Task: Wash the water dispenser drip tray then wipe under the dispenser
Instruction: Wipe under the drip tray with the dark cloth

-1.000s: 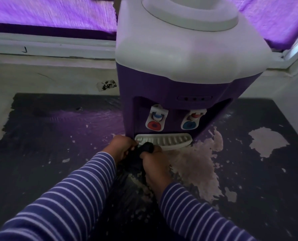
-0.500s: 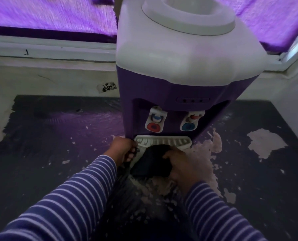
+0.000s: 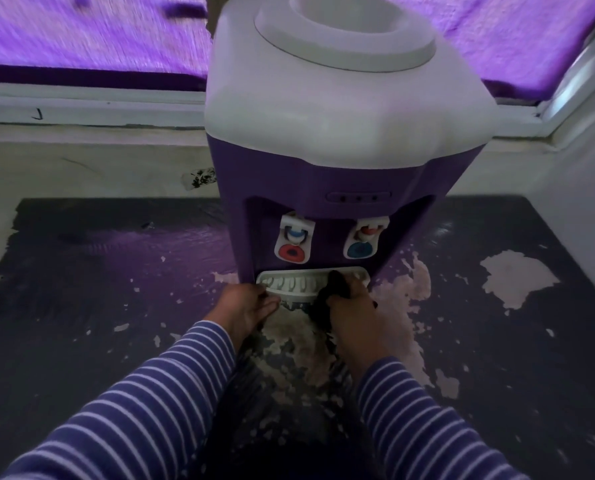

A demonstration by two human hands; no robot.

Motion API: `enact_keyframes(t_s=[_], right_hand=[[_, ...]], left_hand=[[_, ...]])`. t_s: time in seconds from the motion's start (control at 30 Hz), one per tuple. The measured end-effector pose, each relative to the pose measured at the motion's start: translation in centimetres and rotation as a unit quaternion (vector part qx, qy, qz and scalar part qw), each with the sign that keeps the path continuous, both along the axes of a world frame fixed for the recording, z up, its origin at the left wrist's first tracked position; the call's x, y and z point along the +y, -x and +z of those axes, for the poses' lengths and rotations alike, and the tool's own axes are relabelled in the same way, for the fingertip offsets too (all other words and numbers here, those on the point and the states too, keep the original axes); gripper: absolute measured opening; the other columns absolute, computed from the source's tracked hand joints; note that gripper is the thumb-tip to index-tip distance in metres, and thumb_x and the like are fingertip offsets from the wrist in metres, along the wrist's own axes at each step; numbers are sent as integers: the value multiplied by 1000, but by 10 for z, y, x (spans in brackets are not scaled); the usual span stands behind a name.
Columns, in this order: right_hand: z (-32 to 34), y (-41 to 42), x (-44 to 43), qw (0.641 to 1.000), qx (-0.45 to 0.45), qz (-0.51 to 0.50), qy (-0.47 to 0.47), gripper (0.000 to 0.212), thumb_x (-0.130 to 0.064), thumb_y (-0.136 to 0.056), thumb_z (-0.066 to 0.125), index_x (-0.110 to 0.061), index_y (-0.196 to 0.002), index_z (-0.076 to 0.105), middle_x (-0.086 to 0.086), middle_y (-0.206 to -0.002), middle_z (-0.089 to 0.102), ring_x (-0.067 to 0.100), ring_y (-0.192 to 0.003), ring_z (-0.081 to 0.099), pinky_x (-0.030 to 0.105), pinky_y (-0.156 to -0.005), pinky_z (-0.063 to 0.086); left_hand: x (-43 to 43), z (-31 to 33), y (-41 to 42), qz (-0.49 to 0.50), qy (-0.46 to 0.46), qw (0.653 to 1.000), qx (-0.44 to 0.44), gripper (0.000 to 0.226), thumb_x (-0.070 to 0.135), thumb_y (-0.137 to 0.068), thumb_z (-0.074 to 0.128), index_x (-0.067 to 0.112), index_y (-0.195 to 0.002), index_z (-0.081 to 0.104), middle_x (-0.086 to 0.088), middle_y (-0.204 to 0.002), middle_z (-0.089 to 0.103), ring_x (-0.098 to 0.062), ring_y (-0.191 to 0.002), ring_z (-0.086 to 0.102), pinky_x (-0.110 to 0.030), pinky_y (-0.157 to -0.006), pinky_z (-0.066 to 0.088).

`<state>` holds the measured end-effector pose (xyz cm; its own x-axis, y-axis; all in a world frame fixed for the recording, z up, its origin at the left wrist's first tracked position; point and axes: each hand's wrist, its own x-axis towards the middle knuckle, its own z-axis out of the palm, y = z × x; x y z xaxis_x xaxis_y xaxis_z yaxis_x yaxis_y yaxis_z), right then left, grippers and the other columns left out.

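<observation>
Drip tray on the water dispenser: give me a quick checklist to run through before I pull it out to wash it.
1. Drip tray seated in the base of the dispenser: ok.
2. Left hand holds the tray's left end: ok.
3. Right hand free to take the right end: not ok, it grips a dark cloth lying on the tray.
4. Taps above not dripping: cannot tell.
5. Water standing inside the tray: cannot tell from this view.
6. Counter in front in sound condition: not ok, its dark coating has flaked off there.
</observation>
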<state>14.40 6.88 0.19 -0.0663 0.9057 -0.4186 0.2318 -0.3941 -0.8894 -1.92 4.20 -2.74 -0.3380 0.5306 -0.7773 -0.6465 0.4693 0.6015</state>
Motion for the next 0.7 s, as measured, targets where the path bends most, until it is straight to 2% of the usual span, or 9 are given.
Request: enact_keyframes(t_s=[0.07, 0.13, 0.2, 0.3, 0.4, 0.47, 0.53, 0.6, 0.7], right_hand=[[-1, -5, 1, 1000, 6, -26, 3, 37, 0, -91, 45, -24, -116, 58, -2, -105, 61, 15, -91, 59, 26, -73, 54], [-1, -14, 10, 996, 12, -92, -4, 35, -7, -91, 45, -21, -121, 57, 1, -112, 63, 21, -99, 62, 41, -85, 56], [-1, -21, 22, 992, -24, -116, -39, 34, -11, -92, 46, -21, -124, 55, 2, -114, 64, 20, -100, 62, 40, -88, 54], [0, -13, 24, 989, -121, -22, -81, 29, -10, -94, 46, -16, -122, 50, 7, -111, 60, 20, -90, 58, 30, -76, 49], [-7, 2, 23, 970, -216, 40, -101, 37, -5, -90, 47, -10, -126, 47, 17, -124, 50, 35, -105, 53, 40, -89, 45], [-11, 7, 26, 966, -233, 39, -109, 36, -5, -90, 46, -9, -126, 48, 20, -124, 50, 37, -104, 53, 40, -88, 46], [-15, 11, 28, 959, -247, 63, -125, 35, -7, -91, 44, -10, -126, 49, 21, -123, 51, 37, -102, 53, 34, -83, 44], [-15, 15, 27, 958, -245, 101, -112, 38, -8, -94, 42, -12, -131, 46, 19, -128, 45, 35, -107, 49, 31, -84, 37], [-14, 26, 20, 946, -252, 165, -122, 36, -6, -94, 42, -10, -129, 48, 20, -129, 45, 34, -113, 45, 32, -87, 37]], left_hand=[[-1, -1, 0, 6, 0, 1000, -8, 33, -1, -98, 38, -10, -129, 40, -18, -89, 56, -27, -73, 61, -35, -78, 51], [-1, -1, 1, 13, -2, 1000, -17, 33, -1, -98, 38, -9, -129, 40, -18, -89, 55, -27, -74, 60, -35, -80, 49], [-1, -2, 1, 19, -4, 1000, -21, 31, -1, -98, 38, -8, -128, 40, -18, -89, 55, -27, -75, 60, -35, -80, 49], [-1, -3, 0, 26, -7, 999, -26, 26, -1, -98, 38, -6, -123, 42, -18, -86, 55, -27, -74, 60, -36, -76, 51], [1, -4, 1, 25, -6, 999, -24, 20, -2, -98, 38, -3, -117, 43, -18, -83, 54, -26, -72, 59, -36, -79, 48], [1, -4, 1, 23, -5, 999, -22, 16, -2, -97, 38, -4, -113, 43, -18, -82, 54, -27, -71, 59, -36, -81, 47], [1, -5, 2, 16, -8, 1000, -18, 16, -3, -97, 39, -4, -113, 42, -18, -82, 55, -27, -71, 59, -36, -81, 47], [1, -5, 4, 11, -11, 1000, -17, 17, -3, -97, 39, -3, -113, 42, -18, -82, 54, -27, -71, 59, -36, -82, 46], [1, -5, 5, 4, -15, 1000, -19, 15, -4, -97, 37, -4, -111, 43, -17, -82, 54, -28, -71, 59, -36, -82, 48]])
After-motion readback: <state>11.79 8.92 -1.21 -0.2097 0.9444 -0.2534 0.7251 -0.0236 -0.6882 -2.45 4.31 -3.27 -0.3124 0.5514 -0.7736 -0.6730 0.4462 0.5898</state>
